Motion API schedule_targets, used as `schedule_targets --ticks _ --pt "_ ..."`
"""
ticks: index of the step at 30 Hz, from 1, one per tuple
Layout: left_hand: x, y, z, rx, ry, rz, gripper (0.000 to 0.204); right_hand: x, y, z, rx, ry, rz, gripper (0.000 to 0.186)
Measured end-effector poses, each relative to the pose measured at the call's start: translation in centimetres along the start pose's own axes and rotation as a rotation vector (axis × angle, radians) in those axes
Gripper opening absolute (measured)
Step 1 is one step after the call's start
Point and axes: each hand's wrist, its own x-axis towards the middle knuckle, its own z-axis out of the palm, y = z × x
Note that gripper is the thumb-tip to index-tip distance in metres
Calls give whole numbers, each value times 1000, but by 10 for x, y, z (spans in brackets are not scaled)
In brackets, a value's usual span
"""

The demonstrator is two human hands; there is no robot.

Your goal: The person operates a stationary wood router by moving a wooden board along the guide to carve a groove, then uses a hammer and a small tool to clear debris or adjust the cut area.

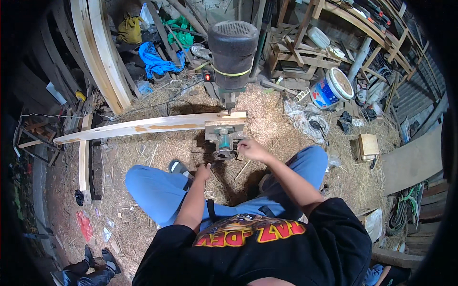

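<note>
A bench machine with a large dark upright motor (233, 55) stands in front of me, a lit red switch (207, 76) on its side. Under its head, a long pale wooden beam (143, 127) is held at its right end by a vise (224, 127). On the vise's near side is a round handwheel (224, 154). My right hand (254, 150) is closed at the wheel's right side, its fingers around a small crank handle. Lower and to the left, my left hand (203, 172) is closed in a fist; what it grips is mostly hidden.
Wood shavings cover the floor (272, 124). A support post (85, 164) lies under the beam's left part. Tall planks (98, 52) lean at the left. A white-and-blue bucket (332, 88) and a wooden block (368, 147) are at the right. Another person's feet (109, 260) show at lower left.
</note>
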Motion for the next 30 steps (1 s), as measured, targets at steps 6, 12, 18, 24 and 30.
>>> schedule_targets --ticks 6,12,18,24,30 --pt "-46 62 -17 184 15 134 50 8 43 20 128 16 -89 34" --pt "-85 100 -14 275 155 185 46 0 51 15 -75 -20 -64 34" --pt "-78 91 -1 208 280 196 41 1 52 16 -95 -25 -138 35" --pt "-69 83 1 195 216 150 42 0 51 15 -157 -43 -227 35" --pt "-59 73 -16 206 82 57 44 -4 45 13 -107 -74 -193 37"
